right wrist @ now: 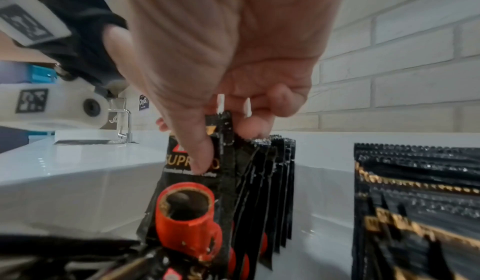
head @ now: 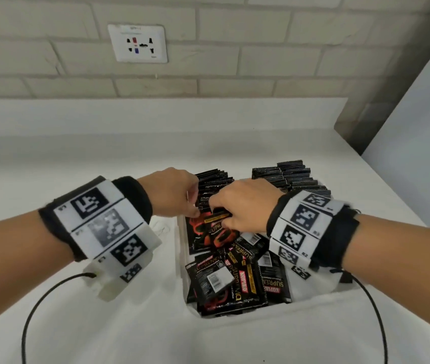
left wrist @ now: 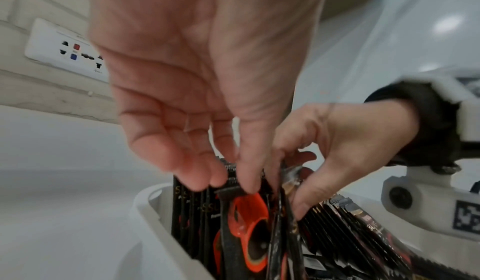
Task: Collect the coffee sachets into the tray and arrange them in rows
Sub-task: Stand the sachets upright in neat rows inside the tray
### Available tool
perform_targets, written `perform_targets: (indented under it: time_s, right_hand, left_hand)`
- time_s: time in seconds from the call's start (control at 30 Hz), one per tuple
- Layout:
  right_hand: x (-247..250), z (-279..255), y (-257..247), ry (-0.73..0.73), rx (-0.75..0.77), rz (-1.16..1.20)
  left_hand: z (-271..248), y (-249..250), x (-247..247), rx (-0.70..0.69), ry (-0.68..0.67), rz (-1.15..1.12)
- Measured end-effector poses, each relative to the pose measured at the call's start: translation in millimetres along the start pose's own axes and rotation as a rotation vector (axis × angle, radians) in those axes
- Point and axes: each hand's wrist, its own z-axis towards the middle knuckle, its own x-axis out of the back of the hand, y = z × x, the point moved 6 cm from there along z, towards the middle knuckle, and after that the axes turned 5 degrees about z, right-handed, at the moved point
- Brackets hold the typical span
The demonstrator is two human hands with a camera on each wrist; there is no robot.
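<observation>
Nearest the camera, the front of the white tray (head: 181, 248) holds a loose pile of sachets (head: 231, 278) lying flat at all angles, some face down with barcode labels showing. Just past that, both hands meet over the left row. The right hand (head: 242, 210) pinches one sachet (right wrist: 187, 194) by its crimped top edge, thumb across the front, fingers curled behind, standing it upright against the row. The left hand (head: 172, 195) has its fingers curled down onto the tops of the standing packs; the left wrist view suggests a fingertip pressing one top edge, but I can't say it's a real grip.

These look like light, thin foil packets: floppy, a bit slick, so the stiff serrated top seal is my guess for the best place to hold. Glossy black, gold lettering, red cup printed on the front.

Further back, the left row (head: 212, 179) and right row (head: 296, 177) stand on edge, neatly packed. The tray sits on a white table (head: 77, 158).
</observation>
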Motion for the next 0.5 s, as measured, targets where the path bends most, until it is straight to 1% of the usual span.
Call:
perform_targets:
  time_s: [0.13,0.3,0.37,0.5]
  right_hand:
    - [-3.3,2.4,7.6,-0.023,-0.019,0.007]
    - [-5.2,-2.1,6.7,-0.04,-0.003,-0.028]
    - [-4.8,-3.5,7.7,-0.04,-0.014,-0.026]
    - [-4.3,-4.2,10.6,-0.055,-0.04,-0.019]
  left_hand:
    - [-3.6,-2.6,-6.8,0.003,-0.04,0.03]
    - [-1.8,-0.8,-13.9,0.041,-0.038,0.185]
    - [-1.4,-3.0,-13.2,0.042,-0.054,0.166]
    - [-4.7,-14.3,-3.1,0.056,-0.05,0.01]
